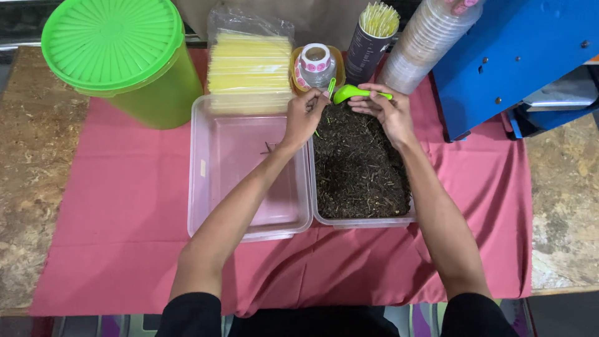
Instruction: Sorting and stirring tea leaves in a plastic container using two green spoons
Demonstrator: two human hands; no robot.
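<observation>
Our right hand (388,112) grips a bright green plastic scoop (352,93). Our left hand (304,114) pinches a thin green stick (331,87) above the clear tub of dark loose material (359,165).

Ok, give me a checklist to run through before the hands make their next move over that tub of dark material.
1. Right hand grips the green scoop: ok, fingers on its handle.
2. Left hand grips a small green piece: ok, pinched at the fingertips; what it is, cannot tell.
3. Tub of dark loose material filled and within reach: ok, right under both hands.
4. Clear container beside it ready: ok, open, nearly bare.
5. Scoop loaded: cannot tell, bowl faces away.
6. Roll of stickers clear of the hands: ok, just behind them, apart.
</observation>
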